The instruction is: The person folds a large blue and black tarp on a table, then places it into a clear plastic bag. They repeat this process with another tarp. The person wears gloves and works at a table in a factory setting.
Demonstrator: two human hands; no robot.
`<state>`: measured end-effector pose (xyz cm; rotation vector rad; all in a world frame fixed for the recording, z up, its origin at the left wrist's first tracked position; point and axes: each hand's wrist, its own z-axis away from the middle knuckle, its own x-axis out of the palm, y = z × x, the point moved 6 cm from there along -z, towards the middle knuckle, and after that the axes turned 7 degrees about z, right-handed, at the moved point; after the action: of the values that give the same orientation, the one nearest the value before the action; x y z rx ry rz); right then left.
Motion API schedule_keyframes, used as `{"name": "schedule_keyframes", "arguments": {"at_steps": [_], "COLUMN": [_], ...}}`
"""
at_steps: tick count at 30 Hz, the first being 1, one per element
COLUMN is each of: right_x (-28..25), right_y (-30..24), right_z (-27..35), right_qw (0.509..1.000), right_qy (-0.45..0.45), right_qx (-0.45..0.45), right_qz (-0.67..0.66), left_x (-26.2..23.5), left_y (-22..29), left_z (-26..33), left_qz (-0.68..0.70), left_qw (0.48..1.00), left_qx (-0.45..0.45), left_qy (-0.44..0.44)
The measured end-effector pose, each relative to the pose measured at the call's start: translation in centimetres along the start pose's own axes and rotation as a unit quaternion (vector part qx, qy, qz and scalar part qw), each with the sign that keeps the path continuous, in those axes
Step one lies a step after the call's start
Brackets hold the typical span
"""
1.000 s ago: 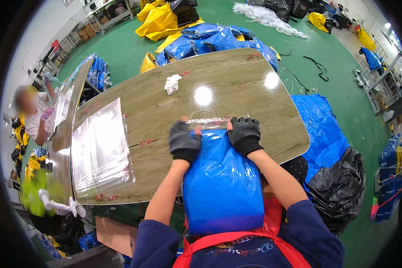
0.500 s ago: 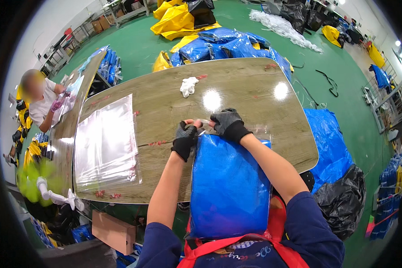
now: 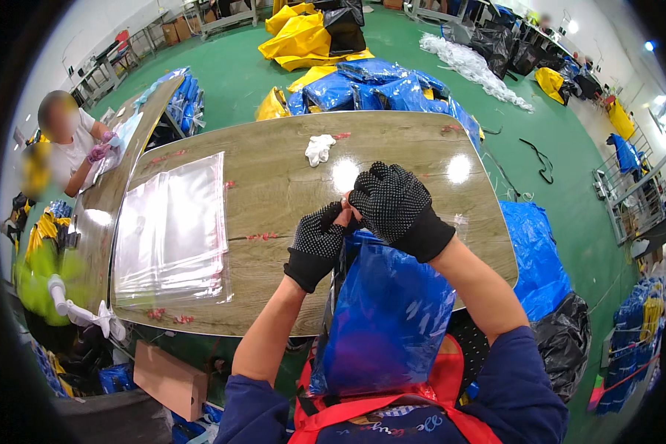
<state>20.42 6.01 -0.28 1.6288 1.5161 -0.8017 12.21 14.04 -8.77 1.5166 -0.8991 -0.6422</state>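
Observation:
A blue folded item in a transparent plastic bag (image 3: 392,318) leans between the table's near edge and my body. My left hand (image 3: 317,244), in a black dotted glove with bare fingertips, is closed at the bag's upper end. Right beside it, my right hand (image 3: 394,203), gloved alike, is closed on the same end, its knuckles up. Their fingertips meet in a pinch over the gathered plastic. Just what lies between the fingertips is mostly hidden by the right hand.
A stack of flat transparent bags (image 3: 174,233) lies on the wooden table (image 3: 266,192), left of my hands. Beyond them is a crumpled white piece (image 3: 320,149). Blue bundles (image 3: 377,85) are heaped past the far edge. A co-worker (image 3: 70,140) is at the left, above a green fan (image 3: 41,277).
Both hands have drawn closer together and lifted slightly, the right one turning knuckles up. The bag's upper end has been pulled up and gathered, and its blue front now slants.

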Motion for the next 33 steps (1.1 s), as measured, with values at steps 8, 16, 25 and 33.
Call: {"name": "schedule_keyframes", "arguments": {"at_steps": [8,16,25,33], "right_x": [-2.2,-12.2,0.6,-3.5], "right_y": [1.2,28.4,9.6,6.7], "right_z": [-0.6,22.0,14.1,16.7], "right_qw": [0.989,0.668,0.693,0.533], "right_qy": [-0.097,0.543,0.002,0.142], "right_qx": [0.11,0.474,0.427,0.428], "right_qz": [-0.012,0.185,-0.58,-0.716], "left_x": [0.6,-2.3,-4.1,-1.9], "left_y": [4.1,5.7,6.5,10.6], "left_z": [2.0,4.4,3.6,5.2], "left_qz": [-0.1,0.056,0.004,0.057], "left_qw": [0.992,0.994,0.997,0.988], "left_qx": [0.079,0.026,0.017,-0.063], "left_qy": [0.004,0.089,0.077,0.125]}}
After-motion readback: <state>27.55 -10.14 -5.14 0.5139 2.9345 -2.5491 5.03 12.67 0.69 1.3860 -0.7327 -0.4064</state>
